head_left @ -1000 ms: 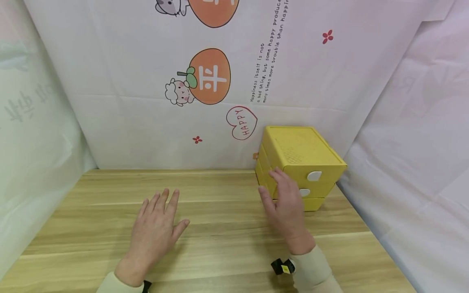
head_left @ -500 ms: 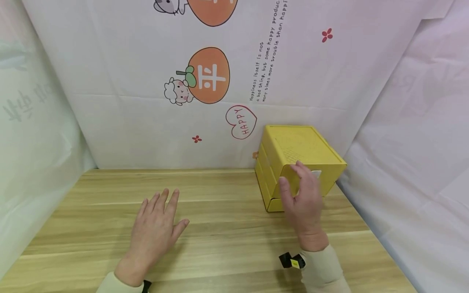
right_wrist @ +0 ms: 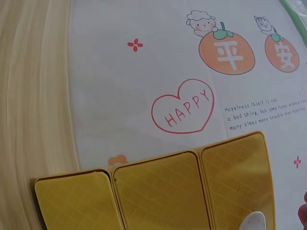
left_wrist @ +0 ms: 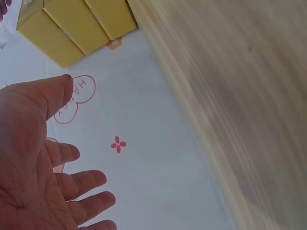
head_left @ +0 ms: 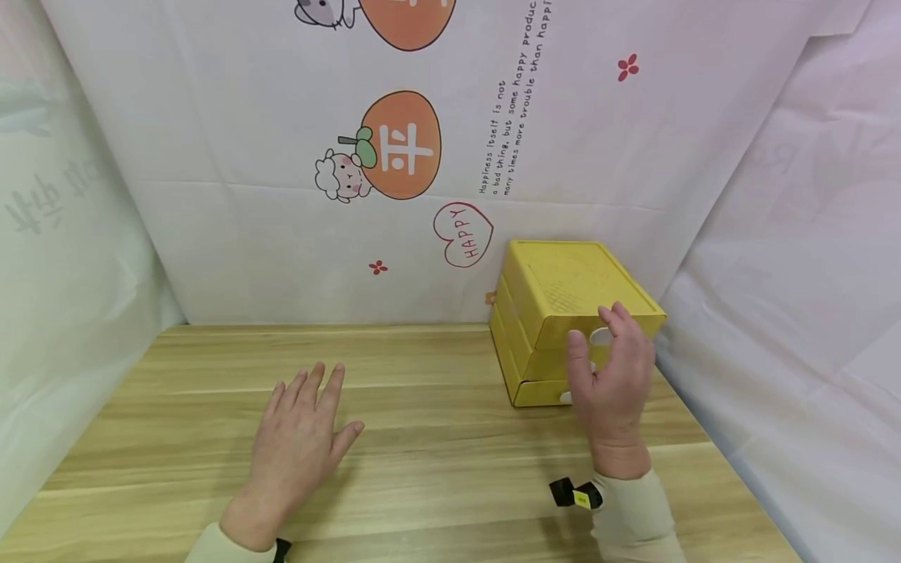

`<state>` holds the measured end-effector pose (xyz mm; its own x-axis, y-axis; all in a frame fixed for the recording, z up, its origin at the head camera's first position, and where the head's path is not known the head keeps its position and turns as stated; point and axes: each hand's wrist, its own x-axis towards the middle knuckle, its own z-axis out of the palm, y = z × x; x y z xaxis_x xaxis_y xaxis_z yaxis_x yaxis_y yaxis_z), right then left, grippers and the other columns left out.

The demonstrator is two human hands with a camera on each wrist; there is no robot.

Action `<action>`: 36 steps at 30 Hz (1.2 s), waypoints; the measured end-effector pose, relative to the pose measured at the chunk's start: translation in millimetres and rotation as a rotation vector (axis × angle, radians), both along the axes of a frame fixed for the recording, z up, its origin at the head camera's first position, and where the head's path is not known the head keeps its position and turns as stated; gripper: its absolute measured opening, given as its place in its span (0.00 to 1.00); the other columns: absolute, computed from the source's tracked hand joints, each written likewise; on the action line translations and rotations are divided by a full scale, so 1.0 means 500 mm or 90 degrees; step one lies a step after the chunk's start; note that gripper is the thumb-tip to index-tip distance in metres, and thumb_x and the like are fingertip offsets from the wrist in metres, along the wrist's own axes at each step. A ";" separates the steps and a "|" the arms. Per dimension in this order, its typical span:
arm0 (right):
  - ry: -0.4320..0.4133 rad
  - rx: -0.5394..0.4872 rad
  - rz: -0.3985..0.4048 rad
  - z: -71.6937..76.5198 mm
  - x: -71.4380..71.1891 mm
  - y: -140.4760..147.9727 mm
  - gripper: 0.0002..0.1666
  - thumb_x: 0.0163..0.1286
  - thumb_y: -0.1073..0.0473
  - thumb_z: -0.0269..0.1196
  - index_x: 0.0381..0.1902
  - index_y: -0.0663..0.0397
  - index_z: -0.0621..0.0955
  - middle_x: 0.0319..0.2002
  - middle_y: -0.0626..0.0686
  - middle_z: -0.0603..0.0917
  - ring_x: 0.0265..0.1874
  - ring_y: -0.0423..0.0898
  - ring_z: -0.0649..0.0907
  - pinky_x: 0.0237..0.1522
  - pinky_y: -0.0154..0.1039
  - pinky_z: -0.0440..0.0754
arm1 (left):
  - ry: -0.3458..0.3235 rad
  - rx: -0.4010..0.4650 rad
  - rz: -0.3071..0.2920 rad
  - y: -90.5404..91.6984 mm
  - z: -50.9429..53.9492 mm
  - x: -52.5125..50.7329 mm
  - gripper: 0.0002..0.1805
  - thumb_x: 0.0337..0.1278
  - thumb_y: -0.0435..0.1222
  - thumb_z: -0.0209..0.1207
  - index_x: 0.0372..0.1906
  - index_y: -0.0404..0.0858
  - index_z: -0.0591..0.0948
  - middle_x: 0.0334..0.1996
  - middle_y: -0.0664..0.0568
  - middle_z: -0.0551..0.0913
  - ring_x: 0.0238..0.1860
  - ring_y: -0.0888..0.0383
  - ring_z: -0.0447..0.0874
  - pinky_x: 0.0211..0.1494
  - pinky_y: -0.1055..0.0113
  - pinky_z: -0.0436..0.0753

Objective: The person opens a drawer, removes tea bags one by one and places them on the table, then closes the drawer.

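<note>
A yellow three-drawer box (head_left: 570, 281) with white handles stands at the back right of the wooden table. In front of it is my right hand (head_left: 615, 383), its thumb apart from the fingers and nothing in its grasp. The fingertips are near the top drawer's white handle (head_left: 601, 336); contact cannot be told. Part of the drawer fronts is hidden behind this hand. My left hand (head_left: 296, 446) is over the table at left, fingers straight and spread, holding nothing. In the right wrist view, the drawer fronts (right_wrist: 158, 191) fill the bottom, with a fingertip at the right edge.
A white printed sheet (head_left: 281, 250) with cartoon fruit and lettering rises behind the table. White sheets hang along the left (head_left: 70, 274) and right (head_left: 795, 313) sides. The wooden tabletop (head_left: 422, 469) extends between and in front of the hands.
My right hand has moved rightward across the front of the drawer box, from its left corner toward the top handle. The left hand and the box have kept their places.
</note>
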<state>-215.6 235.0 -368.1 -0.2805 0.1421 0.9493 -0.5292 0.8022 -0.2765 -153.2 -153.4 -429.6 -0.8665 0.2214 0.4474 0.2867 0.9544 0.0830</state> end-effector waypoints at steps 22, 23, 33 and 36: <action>-0.056 -0.062 -0.051 0.006 -0.009 0.065 0.38 0.73 0.42 0.60 0.67 0.66 0.75 0.67 0.65 0.78 0.73 0.61 0.71 0.72 0.59 0.63 | -0.014 -0.002 0.000 0.006 0.003 0.004 0.45 0.66 0.57 0.65 0.78 0.35 0.67 0.72 0.31 0.72 0.71 0.31 0.71 0.74 0.32 0.65; -0.062 -0.067 -0.054 0.005 -0.009 0.068 0.38 0.74 0.41 0.60 0.68 0.66 0.74 0.68 0.65 0.78 0.74 0.61 0.70 0.73 0.59 0.62 | -0.016 -0.003 -0.001 0.006 0.002 0.005 0.46 0.66 0.57 0.65 0.78 0.35 0.67 0.72 0.31 0.72 0.71 0.31 0.71 0.74 0.32 0.65; -0.081 -0.109 -0.093 0.026 -0.047 0.120 0.41 0.72 0.39 0.59 0.69 0.65 0.73 0.68 0.67 0.77 0.73 0.64 0.70 0.76 0.62 0.59 | -0.015 -0.005 -0.006 0.007 -0.008 0.005 0.46 0.66 0.58 0.65 0.79 0.36 0.67 0.73 0.31 0.71 0.71 0.31 0.71 0.75 0.32 0.64; -0.150 -0.156 -0.100 0.042 -0.057 0.140 0.42 0.73 0.39 0.58 0.73 0.63 0.72 0.71 0.65 0.75 0.73 0.65 0.70 0.77 0.62 0.60 | -0.012 -0.006 -0.010 0.009 -0.009 0.002 0.45 0.65 0.58 0.66 0.79 0.38 0.68 0.73 0.32 0.71 0.71 0.31 0.71 0.75 0.32 0.64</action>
